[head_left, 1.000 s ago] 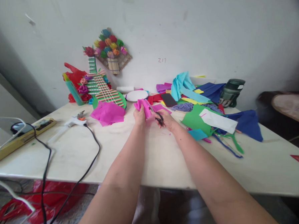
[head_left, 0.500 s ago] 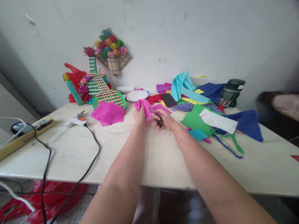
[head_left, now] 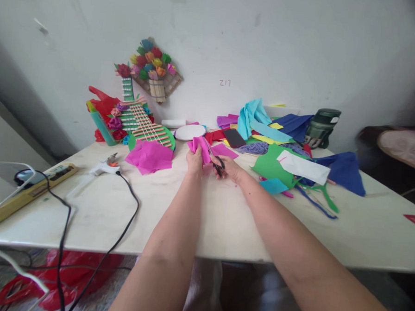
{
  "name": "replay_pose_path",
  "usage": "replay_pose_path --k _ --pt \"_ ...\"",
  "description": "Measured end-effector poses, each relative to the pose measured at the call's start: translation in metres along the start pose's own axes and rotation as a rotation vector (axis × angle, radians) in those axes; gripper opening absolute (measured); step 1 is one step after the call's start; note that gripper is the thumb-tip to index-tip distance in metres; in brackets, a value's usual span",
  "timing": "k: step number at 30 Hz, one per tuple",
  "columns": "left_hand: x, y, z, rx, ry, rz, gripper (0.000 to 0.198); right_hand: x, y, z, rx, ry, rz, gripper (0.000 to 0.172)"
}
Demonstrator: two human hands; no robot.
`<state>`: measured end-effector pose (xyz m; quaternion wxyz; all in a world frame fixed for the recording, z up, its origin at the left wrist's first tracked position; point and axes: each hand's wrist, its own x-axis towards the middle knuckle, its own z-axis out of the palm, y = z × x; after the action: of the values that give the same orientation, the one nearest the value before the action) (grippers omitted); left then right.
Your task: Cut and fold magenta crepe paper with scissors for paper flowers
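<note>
Pale tabletop [head_left: 204, 220] against a white wall carries everything. At its middle, the left hand [head_left: 194, 160] has its fingers [head_left: 198, 153] pinched on one bunched piece of pink paper [head_left: 199, 145], held upright just off the surface. The right hand [head_left: 232, 170], at three o'clock and almost touching the left, has its fingers curled shut around the dark handles of one pair of scissors [head_left: 217, 163]. The blades point to eleven o'clock, into the paper; I cannot tell how far apart they are.

From the hands outward:
- One loose pile of pink sheets [head_left: 150, 156] at nine o'clock, near.
- One glue gun [head_left: 104, 168] farther at nine, its black cable [head_left: 125, 225] running off the front edge.
- One power strip [head_left: 28, 190] at eight o'clock, well apart.
- Two paper crafts at ten to eleven: a guitar [head_left: 139, 122] leaning on the wall and a bouquet [head_left: 152, 71] hung above it.
- One dark phone [head_left: 234, 138] at one o'clock.
- One green sheet [head_left: 271, 168] under one white sheet [head_left: 302, 167] at three o'clock.
- One dark green flask [head_left: 320, 129] at two o'clock, behind mixed coloured scraps.

Both forearms cover the near tabletop.
</note>
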<state>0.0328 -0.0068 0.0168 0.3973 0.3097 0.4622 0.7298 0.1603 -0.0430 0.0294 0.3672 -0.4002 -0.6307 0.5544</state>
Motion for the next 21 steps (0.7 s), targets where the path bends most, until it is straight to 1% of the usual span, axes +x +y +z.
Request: replay_pose_path --k 7,14,21 --pt "0.0001 -0.0008 -0.0005 0.036 0.022 -0.013 0.017 0.0016 0.0008 0.0028 0.012 0.023 0.007 0.042" --pt "-0.0042 0.0021 0.0006 0.032 0.021 -0.019 0.019 0.0009 0.0 0.0043 0.009 0.029 0.005 0.042" --pt "-0.001 -0.0007 -0.0008 0.042 0.037 -0.019 0.017 -0.0031 -0.0063 0.0078 0.024 0.042 0.018 0.039"
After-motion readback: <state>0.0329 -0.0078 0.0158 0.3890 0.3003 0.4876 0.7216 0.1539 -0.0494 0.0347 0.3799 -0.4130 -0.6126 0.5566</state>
